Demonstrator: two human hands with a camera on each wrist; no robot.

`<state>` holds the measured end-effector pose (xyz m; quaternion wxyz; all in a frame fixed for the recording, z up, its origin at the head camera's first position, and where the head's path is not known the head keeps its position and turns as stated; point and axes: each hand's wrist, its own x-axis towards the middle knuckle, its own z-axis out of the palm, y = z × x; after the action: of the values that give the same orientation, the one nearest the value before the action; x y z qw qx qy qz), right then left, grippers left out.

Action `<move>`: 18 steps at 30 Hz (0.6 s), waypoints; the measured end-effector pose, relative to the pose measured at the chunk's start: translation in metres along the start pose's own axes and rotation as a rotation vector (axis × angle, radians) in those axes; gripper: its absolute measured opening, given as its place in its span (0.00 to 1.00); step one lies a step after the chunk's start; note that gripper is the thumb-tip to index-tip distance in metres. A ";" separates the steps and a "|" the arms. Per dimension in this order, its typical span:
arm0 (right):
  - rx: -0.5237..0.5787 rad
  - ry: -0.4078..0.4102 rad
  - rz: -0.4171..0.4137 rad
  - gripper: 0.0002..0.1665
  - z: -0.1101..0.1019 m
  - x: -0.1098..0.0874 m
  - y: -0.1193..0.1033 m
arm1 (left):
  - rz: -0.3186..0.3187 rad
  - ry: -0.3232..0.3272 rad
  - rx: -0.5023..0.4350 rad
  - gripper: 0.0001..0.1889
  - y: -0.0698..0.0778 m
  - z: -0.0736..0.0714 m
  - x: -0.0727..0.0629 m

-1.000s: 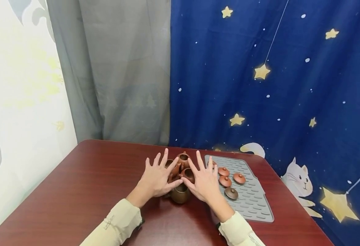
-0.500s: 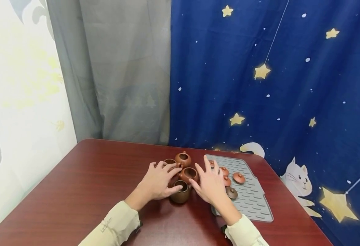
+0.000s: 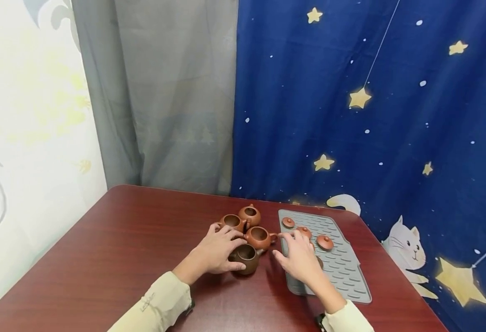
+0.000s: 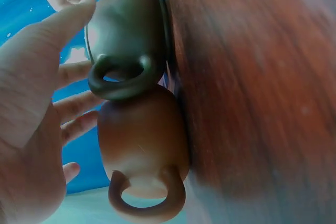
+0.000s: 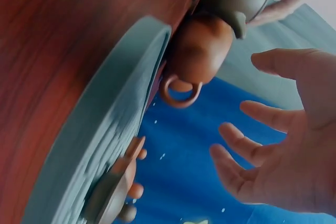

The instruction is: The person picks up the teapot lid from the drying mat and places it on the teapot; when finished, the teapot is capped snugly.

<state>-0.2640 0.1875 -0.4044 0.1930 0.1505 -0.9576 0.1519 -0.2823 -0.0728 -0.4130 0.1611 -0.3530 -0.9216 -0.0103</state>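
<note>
Several small lidless clay teapots stand close together at the middle of the table. Nearest is the dark brown teapot (image 3: 249, 265), with a reddish-brown teapot (image 3: 259, 244) just behind it and two more brown ones farther back. My left hand (image 3: 215, 249) reaches over the dark teapot's left side, its thumb along the rim and the fingers extended past it. In the left wrist view the thumb tip meets the dark teapot's (image 4: 126, 24) upper edge. My right hand (image 3: 298, 258) hovers at the grey mat's left edge, fingers loosely bent and apart, holding nothing, partly hiding the lids under it.
On the grey ribbed mat (image 3: 346, 272) at the right lie several teapot lids, among them a reddish lid (image 3: 325, 242) and a smaller one (image 3: 288, 222). The dark red table (image 3: 143, 240) reaches back to grey and blue curtains.
Both hands were spread above the teapots. The left has come down onto the dark teapot with its fingers drawn closer together; the right has moved rightward, away from the teapots and over the mat.
</note>
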 end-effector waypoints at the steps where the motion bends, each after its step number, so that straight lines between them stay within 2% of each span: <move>1: 0.017 -0.006 0.011 0.25 -0.003 -0.001 0.003 | 0.009 0.001 -0.005 0.33 0.000 0.000 0.001; 5: 0.086 -0.026 0.034 0.23 -0.009 -0.006 0.013 | 0.004 -0.019 -0.020 0.32 -0.001 -0.001 0.002; 11: 0.169 -0.027 0.043 0.20 -0.011 -0.014 0.026 | 0.000 -0.003 -0.028 0.31 -0.001 0.001 0.004; 18: 0.284 -0.058 0.127 0.17 -0.015 -0.017 0.037 | -0.018 -0.015 -0.071 0.31 -0.002 0.001 0.007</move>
<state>-0.2566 0.2300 -0.4074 0.1320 0.1195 -0.9393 0.2932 -0.2884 -0.0695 -0.4116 0.1416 -0.3502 -0.9250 -0.0416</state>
